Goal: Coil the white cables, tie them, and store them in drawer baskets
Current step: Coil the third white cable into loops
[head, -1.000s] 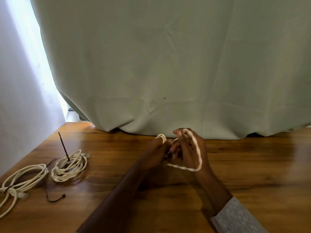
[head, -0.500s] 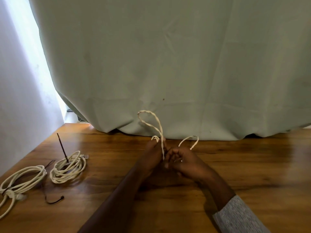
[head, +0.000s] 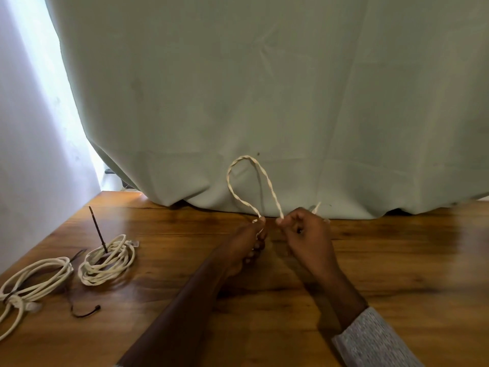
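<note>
The thin twisted white cable (head: 248, 181) stands in a springy loop above both hands, light and limp, best pinched close to its two feet. The left hand (head: 248, 245) and right hand (head: 308, 239) each close on one foot. Its remaining length is hidden inside the fists; no drawer basket shows.

A wooden table (head: 397, 274) with a glossy, warm brown grain fills the lower part of the view. Along the table's far edge hangs a pale green curtain (head: 264, 88), its hem bunched onto the wood. Left of the table stands a white wall (head: 23, 168), brightly lit where it meets the curtain; what lies behind that gap is hard to tell.
</note>
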Available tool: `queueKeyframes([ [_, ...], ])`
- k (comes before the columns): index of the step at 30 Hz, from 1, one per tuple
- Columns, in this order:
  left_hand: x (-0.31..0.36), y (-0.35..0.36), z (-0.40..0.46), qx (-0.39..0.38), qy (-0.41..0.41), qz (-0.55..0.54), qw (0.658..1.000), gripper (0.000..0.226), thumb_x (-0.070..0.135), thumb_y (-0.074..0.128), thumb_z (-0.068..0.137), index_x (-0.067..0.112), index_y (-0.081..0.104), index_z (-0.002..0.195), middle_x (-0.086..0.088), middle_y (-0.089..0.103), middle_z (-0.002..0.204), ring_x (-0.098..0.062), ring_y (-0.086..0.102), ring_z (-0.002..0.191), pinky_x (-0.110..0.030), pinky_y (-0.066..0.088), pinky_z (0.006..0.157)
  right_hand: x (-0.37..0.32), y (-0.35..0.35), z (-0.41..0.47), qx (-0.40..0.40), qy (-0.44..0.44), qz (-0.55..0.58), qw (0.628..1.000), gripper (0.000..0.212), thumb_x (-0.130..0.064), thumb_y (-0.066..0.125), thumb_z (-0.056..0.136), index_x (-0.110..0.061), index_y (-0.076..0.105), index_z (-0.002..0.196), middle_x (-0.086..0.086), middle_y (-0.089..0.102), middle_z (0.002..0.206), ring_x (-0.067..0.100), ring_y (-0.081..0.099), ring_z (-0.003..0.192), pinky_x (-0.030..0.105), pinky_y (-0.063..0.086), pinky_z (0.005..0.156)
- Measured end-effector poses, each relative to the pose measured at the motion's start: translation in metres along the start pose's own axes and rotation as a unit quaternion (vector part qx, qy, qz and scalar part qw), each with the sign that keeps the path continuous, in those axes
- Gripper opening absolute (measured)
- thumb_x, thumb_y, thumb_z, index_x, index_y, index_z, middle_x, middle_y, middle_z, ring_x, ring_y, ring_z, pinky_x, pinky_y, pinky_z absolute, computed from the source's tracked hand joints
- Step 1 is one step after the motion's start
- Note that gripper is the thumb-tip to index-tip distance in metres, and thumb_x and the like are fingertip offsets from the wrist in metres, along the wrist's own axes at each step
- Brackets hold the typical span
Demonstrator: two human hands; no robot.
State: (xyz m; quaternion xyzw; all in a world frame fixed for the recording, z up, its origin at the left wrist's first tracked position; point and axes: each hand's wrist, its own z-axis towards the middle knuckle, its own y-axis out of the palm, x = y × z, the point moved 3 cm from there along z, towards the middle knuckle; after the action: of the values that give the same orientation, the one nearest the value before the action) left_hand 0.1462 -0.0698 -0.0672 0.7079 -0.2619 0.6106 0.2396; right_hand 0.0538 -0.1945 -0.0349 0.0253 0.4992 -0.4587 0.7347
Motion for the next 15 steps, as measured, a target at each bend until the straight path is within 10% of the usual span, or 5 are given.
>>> queueKeyframes([
  [5, 0.003, 0.002, -0.011, -0.23, -0.051, -0.135, 0.963, 0.052, 0.05, 0.034, 0.103, 0.017, 0.041, 0.063, 0.006, 0.027, 0.047, -0.006, 0.018, 0.034, -0.019, 0.011, 0.035, 0.016, -0.022, 0.01, 0.132, -0.002, -0.049, 0.99, 0.017, -0.022, 0.072, 0.091, -0.021, 0.058, 0.082, -0.007, 0.06, 0.066, 0.007, 0.057, 0.057, 0.021, 0.038, 0.05],
  [10, 0.005, 0.004, -0.02, -0.356, -0.062, -0.195, 0.912, 0.055, 0.045, 0.032, 0.106, 0.015, 0.042, 0.061, 0.006, 0.033, 0.041, -0.006, 0.02, 0.032, -0.016, 0.018, 0.034, 0.021, -0.022, 0.008, -0.02, 0.053, -0.254, 0.966, 0.022, -0.016, 0.073, 0.081, -0.029, 0.057, 0.072, -0.008, 0.061, 0.068, 0.008, 0.057, 0.064, 0.024, 0.044, 0.056],
  [15, 0.004, 0.006, -0.018, -0.389, -0.071, -0.224, 0.891, 0.055, 0.044, 0.033, 0.105, 0.015, 0.043, 0.06, 0.003, 0.026, 0.041, -0.008, 0.019, 0.031, -0.014, 0.017, 0.035, -0.006, -0.012, 0.003, -0.001, -0.152, -0.013, 0.988, 0.025, 0.008, 0.063, 0.083, -0.017, 0.064, 0.087, -0.005, 0.061, 0.079, 0.01, 0.058, 0.072, 0.02, 0.045, 0.061],
])
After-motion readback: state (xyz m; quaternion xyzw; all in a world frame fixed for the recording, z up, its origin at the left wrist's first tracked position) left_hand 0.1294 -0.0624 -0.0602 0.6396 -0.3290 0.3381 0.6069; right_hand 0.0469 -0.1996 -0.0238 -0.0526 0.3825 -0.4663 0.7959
